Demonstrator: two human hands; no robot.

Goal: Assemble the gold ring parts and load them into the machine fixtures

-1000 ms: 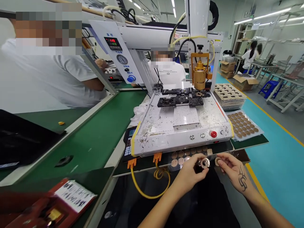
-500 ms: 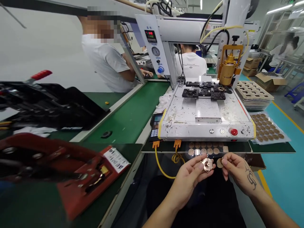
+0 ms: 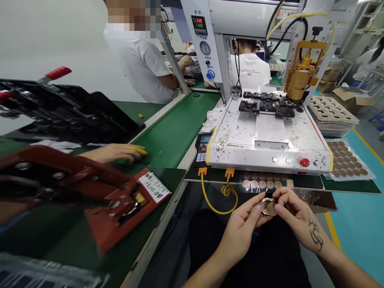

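left hand (image 3: 247,224) grips round coppery metal case (image 3: 263,206) | right hand (image 3: 295,214) pinches tan disc (image 3: 271,209) at case | fingertip slip could skew disc

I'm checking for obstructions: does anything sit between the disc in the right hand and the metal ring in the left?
Nothing visible does: from this view, the disc in the right hand overlaps the metal ring in the left hand. Whether they touch is unclear.
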